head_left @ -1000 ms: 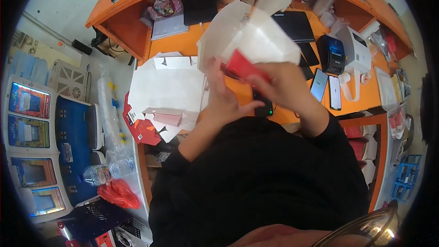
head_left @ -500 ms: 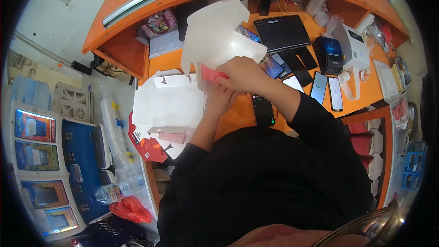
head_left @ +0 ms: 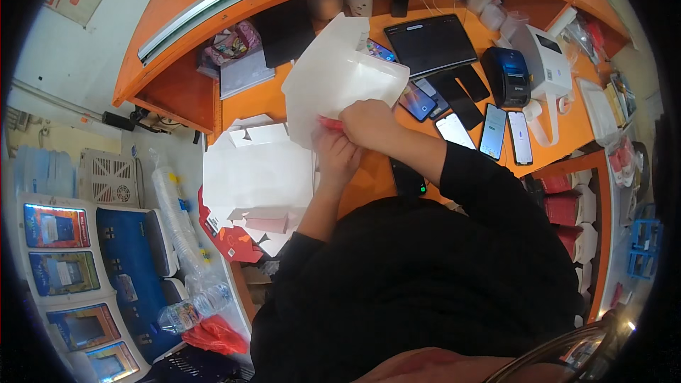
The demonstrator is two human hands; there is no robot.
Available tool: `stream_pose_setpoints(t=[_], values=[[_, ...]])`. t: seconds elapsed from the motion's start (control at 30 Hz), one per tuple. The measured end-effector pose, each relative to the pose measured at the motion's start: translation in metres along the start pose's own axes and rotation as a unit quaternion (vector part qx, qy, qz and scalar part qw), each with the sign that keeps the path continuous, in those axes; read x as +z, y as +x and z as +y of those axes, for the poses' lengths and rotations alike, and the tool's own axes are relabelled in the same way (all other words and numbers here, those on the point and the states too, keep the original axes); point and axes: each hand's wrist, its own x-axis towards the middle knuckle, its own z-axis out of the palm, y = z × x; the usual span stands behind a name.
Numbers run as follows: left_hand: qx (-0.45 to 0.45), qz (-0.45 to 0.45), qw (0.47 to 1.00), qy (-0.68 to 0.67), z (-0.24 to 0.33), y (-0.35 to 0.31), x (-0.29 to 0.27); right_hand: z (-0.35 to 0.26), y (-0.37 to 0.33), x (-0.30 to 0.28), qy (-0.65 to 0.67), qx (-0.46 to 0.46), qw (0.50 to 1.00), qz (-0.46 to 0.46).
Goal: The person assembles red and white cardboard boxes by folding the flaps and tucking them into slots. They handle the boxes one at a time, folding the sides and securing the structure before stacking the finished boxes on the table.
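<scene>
1. Nearest the body, a dark handset (head_left: 408, 176) lies on the orange desk (head_left: 369, 183).
2. The left hand (head_left: 337, 156), fingers curled, and the right hand (head_left: 372, 126), bunched closed, grip a white carton (head_left: 344, 78) at its red flap (head_left: 330, 124), over the desk.
3. Beyond, a dark tablet (head_left: 433, 44) sits near a blue-black printer (head_left: 506, 79).

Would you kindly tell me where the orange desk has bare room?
Small bare patches of orange desk show between the left forearm and the black phone, and between the white papers and the flat carton. The held carton fills the middle; other phones, a tablet and a printer crowd the right.
</scene>
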Motion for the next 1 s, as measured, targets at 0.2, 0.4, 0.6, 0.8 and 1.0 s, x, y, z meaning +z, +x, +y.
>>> stream_pose_setpoints(t=[0.2,0.4,0.6,0.8,1.0], values=[[-0.006,0.022,0.999,-0.032,-0.012,-0.013,0.008,-0.004,-0.002,0.021,0.037,-0.010,0.999,0.024],[-0.054,-0.035,0.994,-0.087,-0.008,-0.010,0.004,-0.009,-0.018,0.025,0.071,-0.015,0.997,0.015],[-0.030,-0.008,0.998,-0.059,-0.003,-0.007,-0.003,0.009,-0.011,0.019,0.166,-0.002,0.982,0.093],[-0.537,0.050,0.793,-0.283,0.022,-0.032,-0.004,0.105,0.056,-0.017,0.077,0.139,0.972,0.174],[-0.725,-0.040,0.588,-0.357,0.006,0.044,-0.015,0.127,0.057,0.001,0.158,0.165,0.973,-0.012]])
